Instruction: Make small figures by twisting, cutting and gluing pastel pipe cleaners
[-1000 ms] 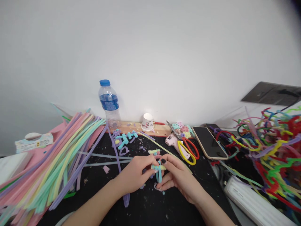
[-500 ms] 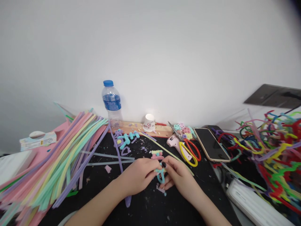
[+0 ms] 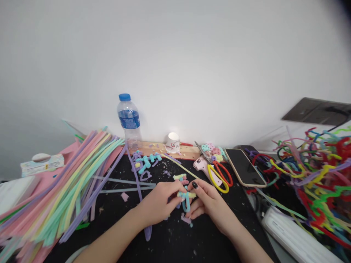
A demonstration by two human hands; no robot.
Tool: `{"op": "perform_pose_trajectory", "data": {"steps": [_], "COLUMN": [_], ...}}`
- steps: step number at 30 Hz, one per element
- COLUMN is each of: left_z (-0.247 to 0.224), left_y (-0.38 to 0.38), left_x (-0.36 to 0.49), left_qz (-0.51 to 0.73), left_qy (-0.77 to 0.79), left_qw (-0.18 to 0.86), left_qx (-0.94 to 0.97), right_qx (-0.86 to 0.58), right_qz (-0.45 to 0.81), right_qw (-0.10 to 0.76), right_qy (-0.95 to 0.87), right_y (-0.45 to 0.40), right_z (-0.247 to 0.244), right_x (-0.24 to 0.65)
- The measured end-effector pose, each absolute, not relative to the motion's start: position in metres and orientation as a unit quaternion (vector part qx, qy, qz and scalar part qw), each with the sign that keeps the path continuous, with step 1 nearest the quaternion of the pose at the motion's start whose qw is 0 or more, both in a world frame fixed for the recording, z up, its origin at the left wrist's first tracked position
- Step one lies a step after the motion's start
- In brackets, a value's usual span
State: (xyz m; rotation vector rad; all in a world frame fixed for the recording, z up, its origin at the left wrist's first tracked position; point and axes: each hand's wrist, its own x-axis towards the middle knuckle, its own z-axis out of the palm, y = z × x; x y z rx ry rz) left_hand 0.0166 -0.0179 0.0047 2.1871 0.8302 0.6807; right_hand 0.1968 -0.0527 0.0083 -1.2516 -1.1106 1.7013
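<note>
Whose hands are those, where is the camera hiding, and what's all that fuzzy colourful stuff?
There's no robot arm here, just a person's own two bare hands: the left hand and the right hand. The camera is worn on the person's head, looking forward and down, so you see about what they see.

Their fingertips hold a small fuzzy piece, blue and yellow, with a blue loop hanging down.

On the black surface, a big bundle of pastel fuzzy sticks lies on the left, and a tangle of bright bendy ones is on the right. Towards the wall stand a bottle with a blue cap and a white cup. Scissors with red and yellow handles lie beside a phone.
</note>
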Motion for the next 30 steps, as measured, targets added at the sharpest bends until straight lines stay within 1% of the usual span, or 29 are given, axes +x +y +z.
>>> {"op": "perform_pose_trajectory", "data": {"steps": [5, 13, 19, 24, 30], "left_z": [0.005, 0.0017, 0.0045, 0.0037, -0.0006], "left_y": [-0.0186, -0.0223, -0.0229, -0.0243, -0.0268], "left_x": [0.0167, 0.0195, 0.0207, 0.0225, 0.0254], "left_qz": [0.265, 0.258, 0.231, 0.231, 0.218], "left_qy": [0.31, 0.26, 0.281, 0.307, 0.294], "left_qw": [0.358, 0.359, 0.39, 0.475, 0.644], "left_qx": [0.84, 0.858, 0.846, 0.792, 0.672], "right_qx": [-0.478, -0.469, -0.458, -0.477, -0.514], "right_qz": [0.684, 0.711, 0.703, 0.674, 0.637], "right_qw": [0.359, 0.292, 0.292, 0.314, 0.334], "right_qy": [-0.418, -0.436, -0.459, -0.468, -0.467], "right_y": [-0.0527, -0.0535, -0.0523, -0.0507, -0.0498], "right_z": [0.0103, 0.0084, 0.0112, 0.0127, 0.0089], "right_x": [0.199, 0.2023, 0.2028, 0.202, 0.2019]}}
